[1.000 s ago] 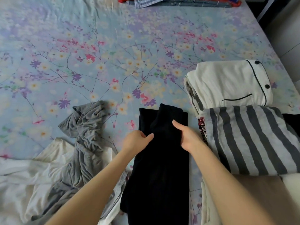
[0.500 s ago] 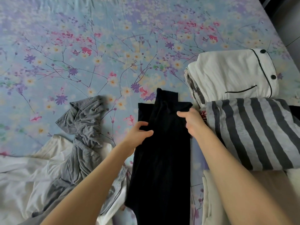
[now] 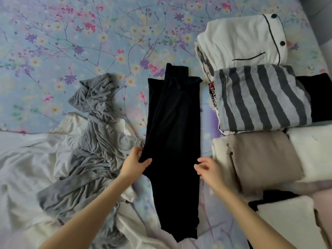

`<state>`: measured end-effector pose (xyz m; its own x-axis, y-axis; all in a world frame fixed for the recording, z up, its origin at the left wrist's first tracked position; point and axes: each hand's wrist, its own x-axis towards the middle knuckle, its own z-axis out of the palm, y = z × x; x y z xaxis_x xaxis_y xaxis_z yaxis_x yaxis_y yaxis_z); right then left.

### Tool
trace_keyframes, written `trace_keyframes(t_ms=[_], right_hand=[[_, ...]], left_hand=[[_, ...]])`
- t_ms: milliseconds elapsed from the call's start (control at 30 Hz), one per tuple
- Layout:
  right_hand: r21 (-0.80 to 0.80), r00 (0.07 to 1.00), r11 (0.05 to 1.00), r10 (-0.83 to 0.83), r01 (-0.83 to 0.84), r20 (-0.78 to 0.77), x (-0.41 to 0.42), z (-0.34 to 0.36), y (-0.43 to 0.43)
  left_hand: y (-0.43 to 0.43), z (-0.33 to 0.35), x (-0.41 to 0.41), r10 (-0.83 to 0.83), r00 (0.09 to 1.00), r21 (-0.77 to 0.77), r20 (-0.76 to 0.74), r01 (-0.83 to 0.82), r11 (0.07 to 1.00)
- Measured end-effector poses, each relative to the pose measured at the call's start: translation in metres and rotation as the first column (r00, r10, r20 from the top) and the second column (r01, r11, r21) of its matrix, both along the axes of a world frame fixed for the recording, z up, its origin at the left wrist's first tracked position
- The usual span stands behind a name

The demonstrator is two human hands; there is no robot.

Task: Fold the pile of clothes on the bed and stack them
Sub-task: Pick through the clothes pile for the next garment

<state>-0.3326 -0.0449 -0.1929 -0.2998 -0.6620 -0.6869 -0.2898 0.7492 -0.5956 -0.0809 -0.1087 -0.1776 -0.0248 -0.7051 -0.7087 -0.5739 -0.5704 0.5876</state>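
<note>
Crumpled white cloth (image 3: pixel 27 159) and rumpled grey jersey garment (image 3: pixel 95 133) lie heaped at left on the floral blue bedsheet (image 3: pixel 71 42). Left hand (image 3: pixel 133 163) pinches the left edge of the long black folded garment (image 3: pixel 174 132), which lies flat mid-bed, long axis near-to-far, narrow end pointing away; right hand (image 3: pixel 209 169) is at its right edge, blurred, thumb and fingers apart. Thin sheet strips either side, bare sheet beyond; folded white black-piped top (image 3: pixel 242 40), grey striped piece (image 3: pixel 260 99) and beige piece (image 3: pixel 265 159) sit at right.
</note>
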Motion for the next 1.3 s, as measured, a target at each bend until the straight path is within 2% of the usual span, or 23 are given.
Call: trace_keyframes(t_ms=[67, 100, 167, 233, 300, 333, 367, 433, 467, 533, 600, 633, 700, 767, 800, 833, 900, 1000, 1067, 1133, 1167, 1233, 1300], right_hand=[[-0.047, 0.972, 0.98, 0.186, -0.194, -0.143, 0.002, 0.004, 0.037], [-0.094, 0.922, 0.939, 0.302, -0.332, -0.241, 0.004, 0.007, 0.051], [-0.133, 0.687, 0.743, 0.514, -0.656, -0.514, 0.009, 0.013, 0.071], [-0.028, 0.345, 0.474, 0.597, -0.88, -0.724, 0.013, 0.007, 0.085], [0.087, 0.152, 0.294, 0.699, -0.952, -0.699, 0.012, -0.004, 0.096], [0.129, 0.098, 0.242, 0.742, -0.962, -0.663, 0.009, -0.008, 0.097], [0.157, 0.054, 0.201, 0.762, -0.967, -0.645, 0.006, -0.012, 0.097], [0.124, 0.007, 0.13, 0.714, -0.984, -0.7, 0.0, -0.01, 0.088], [0.076, 0.032, 0.123, 0.699, -0.989, -0.714, -0.003, -0.011, 0.083], [-0.04, 0.141, 0.155, 0.723, -0.987, -0.677, -0.008, -0.003, 0.073], [-0.164, 0.345, 0.304, 0.795, -0.938, -0.499, -0.012, 0.009, 0.066], [-0.166, 0.438, 0.405, 0.826, -0.899, -0.355, -0.017, 0.017, 0.059], [-0.134, 0.623, 0.617, 0.782, -0.775, 0.002, -0.027, 0.041, 0.031], [-0.194, 0.811, 0.846, 0.531, -0.496, 0.246, -0.033, 0.052, -0.011], [-0.199, 0.886, 0.936, 0.34, -0.289, 0.315, -0.033, 0.052, -0.032], [-0.181, 0.927, 0.977, 0.167, -0.11, 0.337, -0.031, 0.047, -0.052], [-0.122, 0.961, 0.992, 0.006, 0.029, 0.277, -0.023, 0.027, -0.082], [-0.014, 0.99, 0.995, 0.1, -0.099, 0.099, -0.013, -0.004, -0.092], [-0.026, 0.986, 0.986, 0.164, -0.164, 0.021, -0.012, -0.007, -0.086], [-0.109, 0.964, 0.966, 0.218, -0.236, -0.154, -0.01, 0.003, -0.07], [-0.197, 0.918, 0.935, 0.221, -0.295, -0.329, -0.007, 0.007, -0.059], [-0.342, 0.718, 0.763, 0.22, -0.548, -0.66, 0.0, 0.011, -0.038], [-0.217, 0.459, 0.528, 0.384, -0.821, -0.801, 0.005, 0.0, -0.023]], left_hand=[[0.012, 0.005, 0.0, -0.115, 0.981, -0.172, 0.155, 0.142, 0.975], [0.019, 0.005, 0.0, -0.218, 0.931, -0.306, 0.293, 0.307, 0.901], [0.035, 0.003, -0.001, -0.355, 0.729, -0.486, 0.585, 0.666, 0.567], [0.047, 0.004, -0.005, -0.57, 0.413, -0.399, 0.71, 0.903, 0.158], [0.063, 0.008, -0.011, -0.712, -0.005, -0.128, 0.702, 0.983, -0.133], [0.068, 0.004, -0.013, -0.74, -0.102, -0.013, 0.664, 0.989, -0.149], [0.07, 0.0, -0.015, -0.752, -0.118, 0.044, 0.649, 0.992, -0.118], [0.069, -0.004, -0.02, -0.744, -0.099, 0.039, 0.661, 0.994, -0.098], [0.069, -0.008, -0.018, -0.745, -0.066, 0.006, 0.664, 0.997, -0.083], [0.064, -0.004, -0.017, -0.76, 0.074, -0.162, 0.646, 0.986, -0.042], [0.056, 0.007, -0.015, -0.836, 0.199, -0.265, 0.512, 0.962, 0.067], [0.051, 0.012, -0.015, -0.866, 0.277, -0.26, 0.415, 0.949, 0.179], [0.029, 0.033, -0.021, -0.827, 0.539, -0.101, 0.161, 0.842, 0.53], [-0.008, 0.044, -0.031, -0.49, 0.863, -0.015, -0.12, 0.492, 0.87], [-0.024, 0.046, -0.036, -0.251, 0.934, 0.059, -0.253, 0.274, 0.96], [-0.039, 0.044, -0.042, -0.064, 0.951, 0.116, -0.302, 0.104, 0.988], [-0.061, 0.028, -0.049, 0.053, 0.973, 0.113, -0.224, -0.028, 0.993], [-0.063, 0.009, -0.055, -0.095, 0.989, -0.027, 0.113, 0.098, 0.995], [-0.05, 0.006, -0.052, -0.125, 0.971, -0.111, 0.203, 0.149, 0.983], [-0.031, 0.009, -0.048, -0.122, 0.95, -0.275, 0.288, 0.204, 0.94], [-0.023, 0.009, -0.044, -0.16, 0.914, -0.402, 0.373, 0.315, 0.86], [-0.009, 0.005, -0.036, -0.273, 0.76, -0.545, 0.59, 0.624, 0.56], [-0.004, -0.005, -0.032, -0.4, 0.541, -0.451, 0.739, 0.84, 0.302]])
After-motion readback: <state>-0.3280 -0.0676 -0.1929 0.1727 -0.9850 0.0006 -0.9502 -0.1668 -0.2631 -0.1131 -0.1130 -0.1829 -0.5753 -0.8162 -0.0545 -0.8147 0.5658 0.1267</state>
